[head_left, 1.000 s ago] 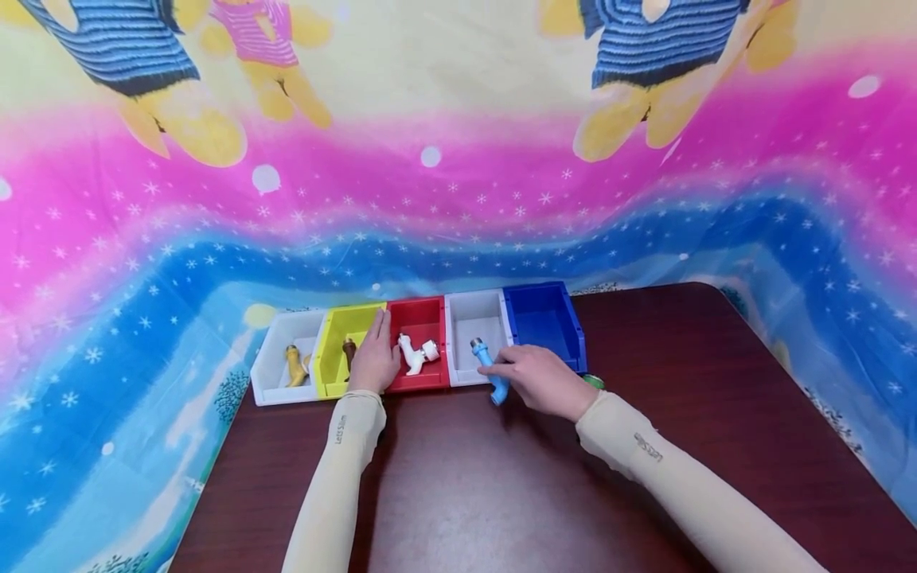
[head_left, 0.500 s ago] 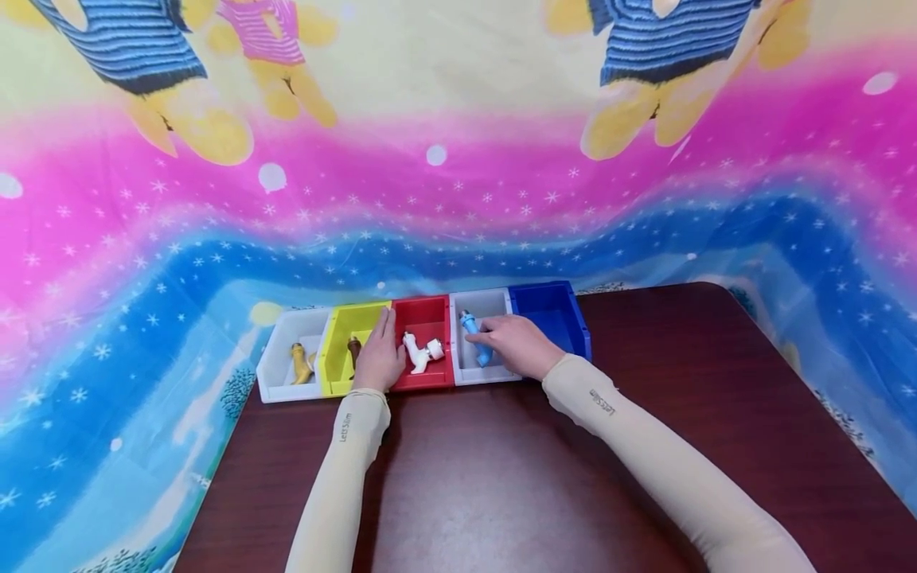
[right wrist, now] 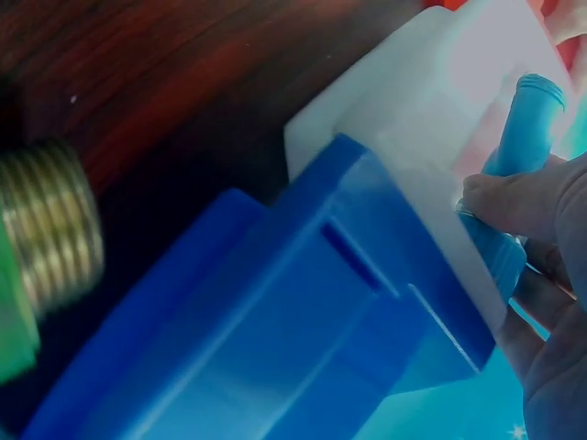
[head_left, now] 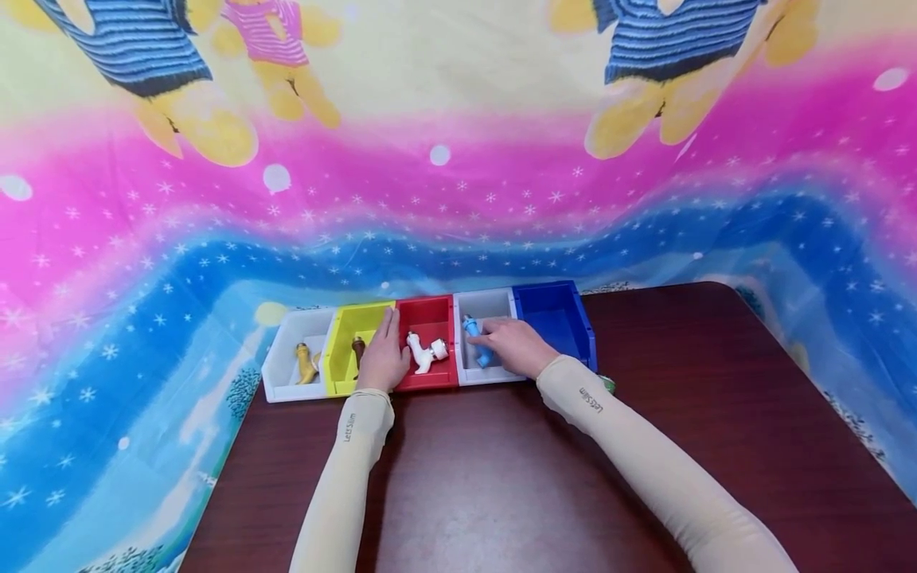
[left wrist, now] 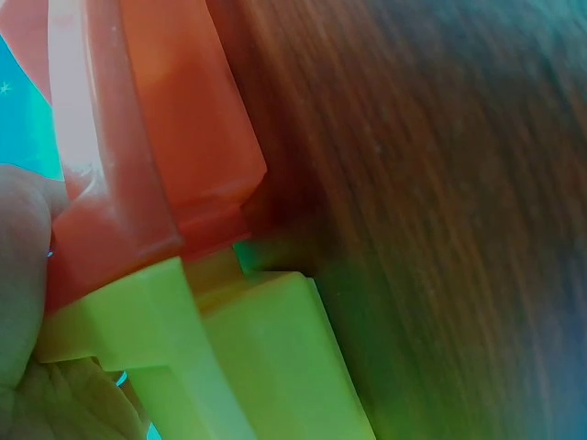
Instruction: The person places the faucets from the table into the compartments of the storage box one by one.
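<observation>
- Here's the right hand (head_left: 516,346), thumb and fingers pinching a light-blue tap-shaped piece with a metal-tipped end (head_left: 483,356), and it's over the pale grey plastic bin (head_left: 496,306), fourth from the table's left edge
- The metal tip leans toward the far edge of the dark wood-grain table (head_left: 458,477); whether the piece touches the bin's floor, I cannot tell
- Over to the left hand (head_left: 384,360): fingers straight and together, laid across where the yellow plastic bin (head_left: 351,322) meets the red plastic bin (head_left: 427,312), thumb on the red side; a good brace, I'd say, against the row sliding toward the far edge
- Best play now, in my judgement: lower the tap fully before the pinch loosens, so it settles instead of dropping and rolling
- Watch the knuckles, close by the wall of the deep-blue plastic bin (head_left: 552,318); lifting straight up should spare it a nudge
- And mind that green piece with a threaded brass-coloured end (right wrist: 55,229), just outside the blue bin on the near side; a low wrist could knock it
</observation>
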`<act>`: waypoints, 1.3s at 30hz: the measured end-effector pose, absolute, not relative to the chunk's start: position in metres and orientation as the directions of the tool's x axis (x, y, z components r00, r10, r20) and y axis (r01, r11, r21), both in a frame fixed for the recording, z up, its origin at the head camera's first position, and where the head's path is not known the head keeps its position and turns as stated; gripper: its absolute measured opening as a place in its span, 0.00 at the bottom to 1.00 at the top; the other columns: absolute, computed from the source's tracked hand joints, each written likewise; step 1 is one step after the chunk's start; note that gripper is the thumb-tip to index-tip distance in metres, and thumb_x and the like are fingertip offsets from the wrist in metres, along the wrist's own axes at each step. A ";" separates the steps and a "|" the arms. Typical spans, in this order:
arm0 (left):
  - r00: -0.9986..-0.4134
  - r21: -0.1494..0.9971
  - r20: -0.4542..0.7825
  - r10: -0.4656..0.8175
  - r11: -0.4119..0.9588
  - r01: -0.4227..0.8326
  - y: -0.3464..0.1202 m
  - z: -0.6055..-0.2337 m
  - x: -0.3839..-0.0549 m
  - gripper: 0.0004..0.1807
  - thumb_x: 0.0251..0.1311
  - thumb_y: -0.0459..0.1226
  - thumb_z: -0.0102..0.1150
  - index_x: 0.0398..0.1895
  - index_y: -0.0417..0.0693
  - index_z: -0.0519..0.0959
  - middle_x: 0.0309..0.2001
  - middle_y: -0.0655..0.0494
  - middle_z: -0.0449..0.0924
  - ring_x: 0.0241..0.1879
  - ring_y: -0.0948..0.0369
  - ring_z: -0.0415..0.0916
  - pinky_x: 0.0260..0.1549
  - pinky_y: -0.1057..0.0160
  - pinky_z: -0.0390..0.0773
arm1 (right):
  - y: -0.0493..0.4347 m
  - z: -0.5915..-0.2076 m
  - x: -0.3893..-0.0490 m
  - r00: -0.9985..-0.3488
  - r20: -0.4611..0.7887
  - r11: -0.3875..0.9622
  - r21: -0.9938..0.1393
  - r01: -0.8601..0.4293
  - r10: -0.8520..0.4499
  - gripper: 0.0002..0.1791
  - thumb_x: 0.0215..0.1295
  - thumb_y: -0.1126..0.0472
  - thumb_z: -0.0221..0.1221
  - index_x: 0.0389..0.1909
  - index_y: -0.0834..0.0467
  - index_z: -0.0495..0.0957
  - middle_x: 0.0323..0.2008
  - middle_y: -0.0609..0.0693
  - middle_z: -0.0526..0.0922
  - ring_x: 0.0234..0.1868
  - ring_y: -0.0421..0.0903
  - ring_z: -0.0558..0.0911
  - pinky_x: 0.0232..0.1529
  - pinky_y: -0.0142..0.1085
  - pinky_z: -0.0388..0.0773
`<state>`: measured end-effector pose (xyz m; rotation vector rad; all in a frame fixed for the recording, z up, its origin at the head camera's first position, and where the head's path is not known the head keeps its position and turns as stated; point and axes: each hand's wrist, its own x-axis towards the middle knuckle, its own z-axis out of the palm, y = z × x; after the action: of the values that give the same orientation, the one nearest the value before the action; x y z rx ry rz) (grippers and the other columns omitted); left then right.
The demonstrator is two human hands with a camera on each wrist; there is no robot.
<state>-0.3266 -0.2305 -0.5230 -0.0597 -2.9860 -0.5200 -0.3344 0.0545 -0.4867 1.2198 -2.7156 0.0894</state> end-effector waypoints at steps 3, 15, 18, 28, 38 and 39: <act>-0.992 0.334 0.126 0.027 0.940 0.068 -0.231 -0.524 -0.328 0.48 0.69 0.41 0.62 0.85 0.47 0.46 0.85 0.48 0.44 0.81 0.47 0.55 0.75 0.46 0.64 | 0.055 -0.489 -0.336 -0.650 0.174 0.660 -0.003 -0.751 -0.740 0.35 0.61 0.73 0.67 0.67 0.41 0.80 0.47 0.52 0.85 0.51 0.49 0.85 0.58 0.43 0.84; -0.992 0.330 0.123 0.027 0.942 0.066 -0.230 -0.525 -0.328 0.48 0.69 0.41 0.61 0.85 0.47 0.46 0.85 0.48 0.44 0.81 0.46 0.55 0.75 0.45 0.64 | 0.053 -0.499 -0.345 -0.674 0.135 0.678 -0.019 -0.735 -0.726 0.36 0.62 0.75 0.66 0.66 0.40 0.81 0.44 0.49 0.83 0.44 0.45 0.84 0.54 0.40 0.85; -0.992 0.328 0.121 0.028 0.942 0.066 -0.230 -0.524 -0.328 0.48 0.69 0.41 0.61 0.85 0.47 0.46 0.85 0.48 0.44 0.81 0.47 0.55 0.75 0.45 0.64 | 0.052 -0.500 -0.346 -0.672 0.125 0.676 -0.017 -0.737 -0.730 0.34 0.63 0.75 0.65 0.65 0.41 0.82 0.43 0.49 0.83 0.41 0.45 0.83 0.52 0.40 0.85; -0.992 0.326 0.121 0.023 0.943 0.062 -0.231 -0.522 -0.326 0.48 0.70 0.41 0.61 0.85 0.47 0.46 0.85 0.48 0.45 0.81 0.47 0.55 0.75 0.46 0.65 | 0.050 -0.507 -0.349 -0.671 0.111 0.676 0.002 -0.737 -0.733 0.33 0.65 0.74 0.64 0.64 0.39 0.82 0.42 0.49 0.84 0.39 0.44 0.83 0.49 0.40 0.86; -0.991 0.336 0.128 0.026 0.939 0.068 -0.231 -0.523 -0.325 0.48 0.69 0.41 0.62 0.85 0.47 0.46 0.85 0.47 0.45 0.81 0.47 0.55 0.74 0.45 0.66 | 0.047 -0.508 -0.349 -0.684 0.074 0.687 0.023 -0.727 -0.726 0.32 0.66 0.72 0.65 0.64 0.38 0.82 0.45 0.49 0.85 0.41 0.45 0.84 0.50 0.41 0.86; -0.992 0.338 0.127 0.026 0.939 0.068 -0.232 -0.523 -0.324 0.48 0.69 0.41 0.62 0.85 0.47 0.46 0.85 0.47 0.45 0.81 0.47 0.55 0.74 0.45 0.66 | 0.046 -0.508 -0.349 -0.686 0.070 0.689 0.023 -0.724 -0.724 0.32 0.66 0.72 0.65 0.64 0.37 0.82 0.45 0.49 0.85 0.41 0.45 0.85 0.50 0.41 0.86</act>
<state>-0.3245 -0.2317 -0.5233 -0.0724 -2.9736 -0.5252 -0.3490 0.0460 -0.5082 1.2106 -2.8193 0.0096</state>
